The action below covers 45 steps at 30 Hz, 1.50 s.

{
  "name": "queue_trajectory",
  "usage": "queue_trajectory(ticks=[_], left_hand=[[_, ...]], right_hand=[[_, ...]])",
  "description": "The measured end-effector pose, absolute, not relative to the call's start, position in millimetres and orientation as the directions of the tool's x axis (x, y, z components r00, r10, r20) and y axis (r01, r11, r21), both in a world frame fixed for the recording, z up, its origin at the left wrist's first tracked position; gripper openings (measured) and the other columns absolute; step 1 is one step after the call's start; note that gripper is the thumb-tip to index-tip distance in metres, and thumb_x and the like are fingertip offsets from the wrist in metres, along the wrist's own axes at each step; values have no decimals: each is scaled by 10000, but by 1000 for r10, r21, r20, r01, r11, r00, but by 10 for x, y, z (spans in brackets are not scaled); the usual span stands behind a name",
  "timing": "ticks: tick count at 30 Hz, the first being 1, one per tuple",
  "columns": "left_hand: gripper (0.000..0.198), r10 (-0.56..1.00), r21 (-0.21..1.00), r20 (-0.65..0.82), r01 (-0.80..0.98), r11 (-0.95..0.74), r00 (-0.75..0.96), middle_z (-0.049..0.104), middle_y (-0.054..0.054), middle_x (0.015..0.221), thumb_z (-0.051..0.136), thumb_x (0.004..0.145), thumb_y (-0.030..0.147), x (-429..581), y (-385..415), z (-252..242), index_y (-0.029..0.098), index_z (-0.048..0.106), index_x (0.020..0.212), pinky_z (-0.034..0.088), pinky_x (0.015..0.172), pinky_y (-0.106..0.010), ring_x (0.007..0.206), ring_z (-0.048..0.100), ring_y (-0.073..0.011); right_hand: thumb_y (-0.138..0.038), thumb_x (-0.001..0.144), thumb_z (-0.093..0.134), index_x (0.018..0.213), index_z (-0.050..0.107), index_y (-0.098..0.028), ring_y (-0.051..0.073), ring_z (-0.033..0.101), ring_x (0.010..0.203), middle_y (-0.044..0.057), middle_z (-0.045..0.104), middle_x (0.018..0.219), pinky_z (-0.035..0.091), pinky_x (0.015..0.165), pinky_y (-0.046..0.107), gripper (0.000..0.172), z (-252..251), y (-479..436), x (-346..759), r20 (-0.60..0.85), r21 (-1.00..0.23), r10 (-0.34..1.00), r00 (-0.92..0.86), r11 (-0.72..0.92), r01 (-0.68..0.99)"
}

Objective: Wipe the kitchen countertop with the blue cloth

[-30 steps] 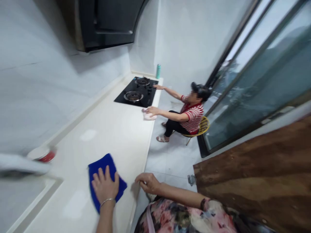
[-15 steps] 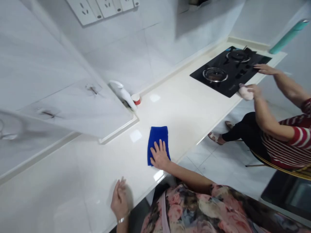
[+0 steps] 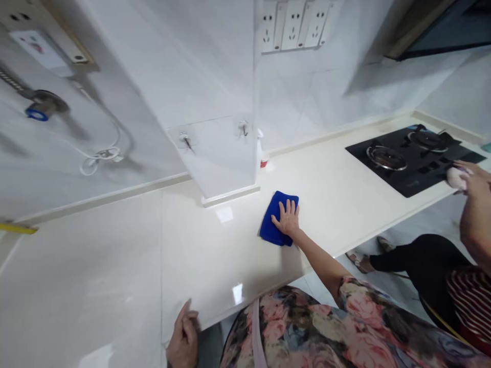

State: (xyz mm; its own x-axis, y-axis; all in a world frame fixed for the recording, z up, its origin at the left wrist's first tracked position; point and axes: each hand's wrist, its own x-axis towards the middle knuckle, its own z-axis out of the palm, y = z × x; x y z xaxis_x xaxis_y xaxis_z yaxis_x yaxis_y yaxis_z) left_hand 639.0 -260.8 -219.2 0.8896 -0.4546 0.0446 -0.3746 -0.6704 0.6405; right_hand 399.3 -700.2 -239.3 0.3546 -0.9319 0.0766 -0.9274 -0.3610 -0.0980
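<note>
A blue cloth (image 3: pixel 270 225) lies on the pale glossy countertop (image 3: pixel 222 255), to the right of the foot of a tiled pillar. My right hand (image 3: pixel 288 219) is pressed flat on the cloth's right part, fingers spread. At the counter's front edge, my left hand (image 3: pixel 183 335) hangs apart from the cloth. Its fingers are loosely bent with the index finger stretched out, and nothing shows in it.
A tiled pillar (image 3: pixel 226 163) with hooks juts onto the counter, partly hiding a white spray bottle (image 3: pixel 259 145). Further right is a black gas hob (image 3: pixel 414 158), where a seated co-worker's hand (image 3: pixel 477 179) holds a whitish cloth (image 3: pixel 456 179). Sockets (image 3: pixel 293 23) line the wall.
My view has turned left. My right hand and the blue cloth have slid a little towards the wall, and the cloth now lies slanted. The co-worker's whitish cloth has moved along the hob's edge.
</note>
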Motion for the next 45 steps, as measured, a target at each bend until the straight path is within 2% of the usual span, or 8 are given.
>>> queue_trajectory(ticks=[5, 9, 15, 22, 28, 31, 37, 45], left_hand=[[548, -234, 641, 165, -285, -713, 958, 814, -31, 907, 392, 992, 483, 6673, -2310, -2164, 244, 661, 1407, 542, 616, -282, 686, 718, -178], [489, -127, 546, 53, -135, -827, 990, 828, -48, 994, 408, 981, 440, 6863, -2330, -2191, 281, 729, 1314, 531, 611, -327, 691, 707, -211], [537, -223, 445, 29, -212, -870, 975, 793, -154, 1072, 490, 891, 335, 6877, -2480, -2276, 232, 730, 1361, 555, 671, -402, 813, 720, -298], [528, -235, 430, 129, -268, -862, 964, 788, -137, 1063, 496, 866, 315, 6905, -2514, -2308, 271, 754, 1324, 557, 673, -408, 852, 710, -305], [486, -246, 483, 123, -275, -832, 961, 800, -89, 955, 431, 944, 367, 6762, -2497, -2330, 231, 787, 1246, 479, 606, -313, 670, 640, -200], [482, -365, 494, 222, -427, -758, 904, 813, -94, 938, 427, 952, 376, 6608, -2508, -2361, 202, 832, 1147, 460, 638, -285, 725, 659, -185], [455, -230, 458, 299, -351, -817, 926, 812, -96, 865, 469, 939, 345, 6453, -2651, -2414, 182, 848, 1133, 403, 636, -294, 702, 631, -181], [374, -223, 393, 398, -385, -835, 890, 823, -67, 842, 526, 933, 296, 6443, -2629, -2541, 208, 864, 1067, 370, 604, -299, 695, 654, -177]], right_hand=[[-355, 933, 499, 1612, 411, 29, 593, 281, 1521, 360, 349, 1660, 156, 1164, 819, 786, -2308, -7263, 4609, 92, -95, -971, 222, -231, -968], [-282, 897, 512, 1640, 407, -42, 579, 309, 1514, 278, 319, 1712, 207, 1176, 776, 787, -2196, -7327, 4926, 55, -110, -964, 262, -267, -958], [-224, 951, 493, 1621, 380, 52, 484, 282, 1542, 289, 307, 1713, 218, 1243, 647, 733, -2002, -6949, 5118, 43, -217, -886, 461, -459, -862], [-352, 863, 706, 1601, 518, -172, 351, 333, 1562, 110, 428, 1703, 213, 1310, 500, 782, -2098, -5739, 5400, 29, -294, -591, 806, -776, -559], [-263, 983, 519, 1560, 565, -239, 300, 401, 1535, 36, 501, 1660, 144, 1330, 546, 580, -2132, -5571, 4970, 151, -310, -279, 948, -924, -223], [-260, 1032, 433, 1535, 594, -319, 317, 445, 1499, 28, 550, 1621, 83, 1290, 670, 531, -2095, -5986, 4413, 130, -252, -369, 920, -910, -329], [-444, 1048, 453, 1578, 566, -300, 375, 540, 1326, 126, 532, 1623, 486, 1014, 556, 560, -2202, -6806, 3059, 104, 8, -713, 693, -696, -718], [-522, 1043, 394, 1426, 694, -120, 401, 615, 1088, 267, 620, 1379, 537, 902, 566, 631, -2468, -7084, 2800, 351, -20, -846, 402, -436, -900]])
